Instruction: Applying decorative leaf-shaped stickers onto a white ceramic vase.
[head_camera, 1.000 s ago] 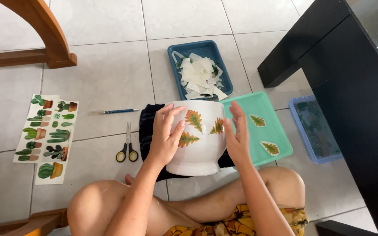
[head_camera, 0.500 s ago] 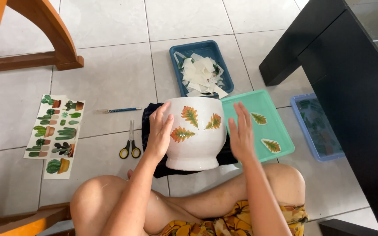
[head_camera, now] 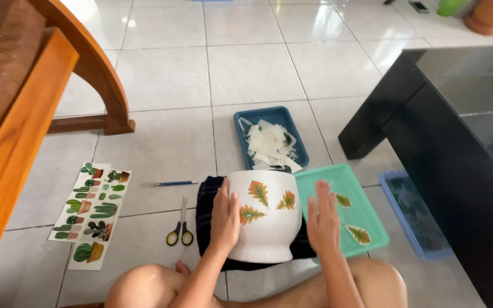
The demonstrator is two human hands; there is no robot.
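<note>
White ceramic pot [head_camera: 265, 219] with leaf decals sits on dark cloth [head_camera: 207, 211] on tiled floor, cloth likely cushioning it. Left hand [head_camera: 225, 219] flat against pot's side, steadying, fingers not curled. Right hand [head_camera: 322, 221] open, just beside pot, apart. Green tray [head_camera: 338, 188] with spare leaf cutouts close for reach.

Three trays beyond white pot [head_camera: 265, 219]: dark blue [head_camera: 246, 117], green [head_camera: 338, 177], light blue [head_camera: 392, 188]. Three leaf stickers on pot, two on green tray. One scissors [head_camera: 180, 231], one brush [head_camera: 176, 183] left of pot.
</note>
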